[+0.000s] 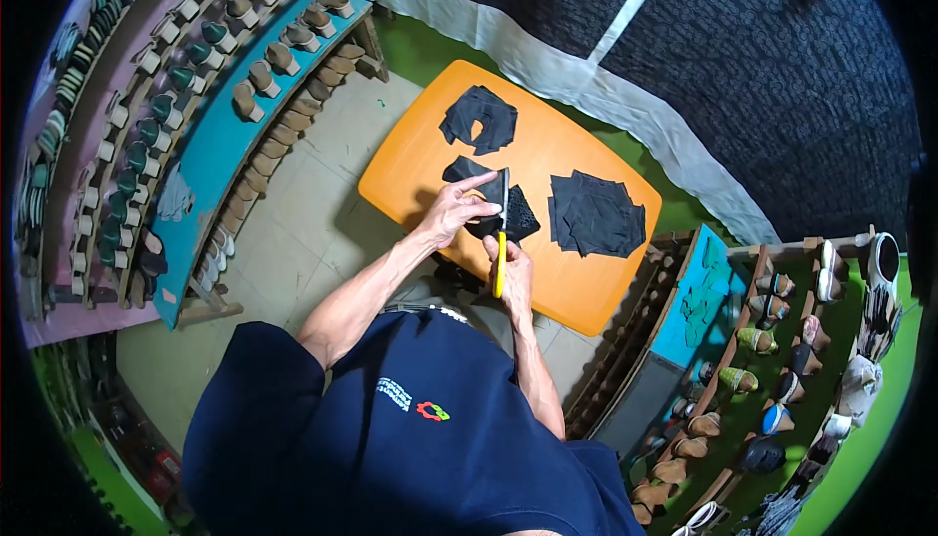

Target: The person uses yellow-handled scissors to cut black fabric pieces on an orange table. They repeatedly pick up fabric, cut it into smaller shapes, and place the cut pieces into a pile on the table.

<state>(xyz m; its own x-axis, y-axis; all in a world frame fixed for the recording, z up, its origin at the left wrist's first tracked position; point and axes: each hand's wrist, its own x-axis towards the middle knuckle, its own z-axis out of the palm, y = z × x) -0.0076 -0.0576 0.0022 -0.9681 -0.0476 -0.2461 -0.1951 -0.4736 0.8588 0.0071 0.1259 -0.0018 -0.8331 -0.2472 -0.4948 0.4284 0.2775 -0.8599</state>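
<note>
My right hand (pixel 512 274) is closed round the yellow handle of a pair of scissors (pixel 501 264). The narrow blades point away from me and lie along a black fabric piece (pixel 523 215). Left of the blades, my left hand (pixel 455 212) pinches black material, its index finger reaching across toward the blade tips. Part of the material is hidden under that hand. Another dark flap (pixel 459 171) shows just beyond the fingers. Both hands are over the near half of an orange table (pixel 410 160).
A pile of black cut pieces (pixel 598 215) lies on the table's right, and black scraps (pixel 479 118) at its far side. Racks of shoes and wooden shoe lasts (pixel 262 77) stand left. At right are a blue bench (pixel 699 292) and a shoe rack (pixel 757 341). A dark patterned curtain (pixel 723 77) hangs behind.
</note>
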